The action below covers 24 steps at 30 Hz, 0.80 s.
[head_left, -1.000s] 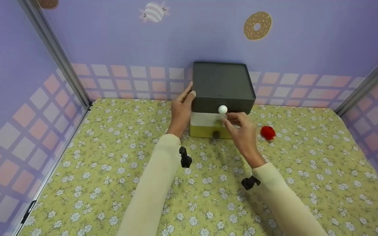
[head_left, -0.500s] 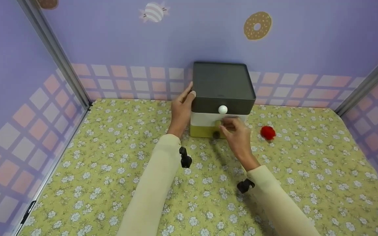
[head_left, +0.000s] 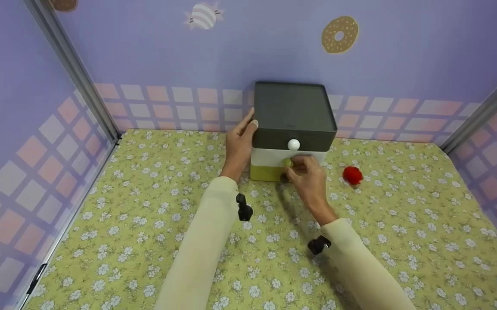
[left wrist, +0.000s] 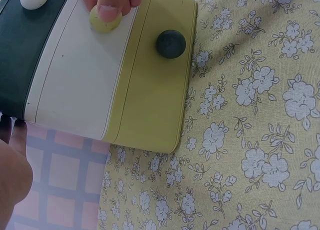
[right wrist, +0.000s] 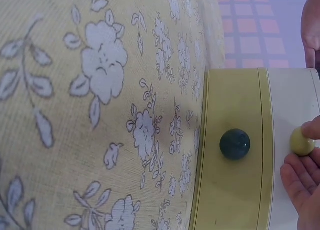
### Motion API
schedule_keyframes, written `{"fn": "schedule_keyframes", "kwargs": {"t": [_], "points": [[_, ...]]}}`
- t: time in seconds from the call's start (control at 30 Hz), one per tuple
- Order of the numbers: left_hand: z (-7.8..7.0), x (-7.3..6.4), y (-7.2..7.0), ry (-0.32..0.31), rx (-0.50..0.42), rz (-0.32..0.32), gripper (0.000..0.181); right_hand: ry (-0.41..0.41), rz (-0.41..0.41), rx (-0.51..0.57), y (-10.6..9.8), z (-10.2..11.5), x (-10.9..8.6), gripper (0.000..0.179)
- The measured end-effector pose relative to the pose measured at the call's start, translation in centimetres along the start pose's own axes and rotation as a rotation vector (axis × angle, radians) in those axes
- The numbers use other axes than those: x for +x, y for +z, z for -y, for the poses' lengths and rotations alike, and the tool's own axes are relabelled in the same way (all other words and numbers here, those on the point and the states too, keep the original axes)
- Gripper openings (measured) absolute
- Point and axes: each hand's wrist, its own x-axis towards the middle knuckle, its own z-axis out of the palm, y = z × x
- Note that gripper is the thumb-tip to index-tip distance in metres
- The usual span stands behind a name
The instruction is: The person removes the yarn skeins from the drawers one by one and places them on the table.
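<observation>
A small three-tier drawer box [head_left: 293,105] stands against the back wall. Its top tier is dark with a white knob [head_left: 293,144], its middle tier white, its bottom tier yellow with a dark knob [left wrist: 171,44]. My right hand [head_left: 309,176] pinches the yellow knob [right wrist: 301,142] of the white drawer [left wrist: 75,75] between thumb and fingers. Against the left side of the dark tier lies my left hand [head_left: 239,146], fingers extended and thumb near the front corner. All the drawers look closed.
A fuzzy red ball [head_left: 352,175] sits on the flowered cloth [head_left: 179,189] to the right of the box. Purple panels [head_left: 166,51] with checks and painted sweets close off the back and both sides.
My right hand has moved down and slightly left, from just under the white knob to the yellow knob, and now pinches it. The left hand has stayed on the box.
</observation>
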Motion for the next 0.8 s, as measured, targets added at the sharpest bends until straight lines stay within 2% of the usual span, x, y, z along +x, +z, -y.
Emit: {"fn": "schedule_keyframes", "kwargs": {"t": [0.4,0.8], "points": [[-0.1,-0.1,0.0,0.012,0.007,0.008,0.045,-0.017,-0.021,-0.012,0.0,0.0,-0.4,0.017],[0.2,-0.1,0.0,0.030,0.012,0.007,0.044,-0.008,0.029,0.014,-0.7,0.6,-1.5,0.017]]}}
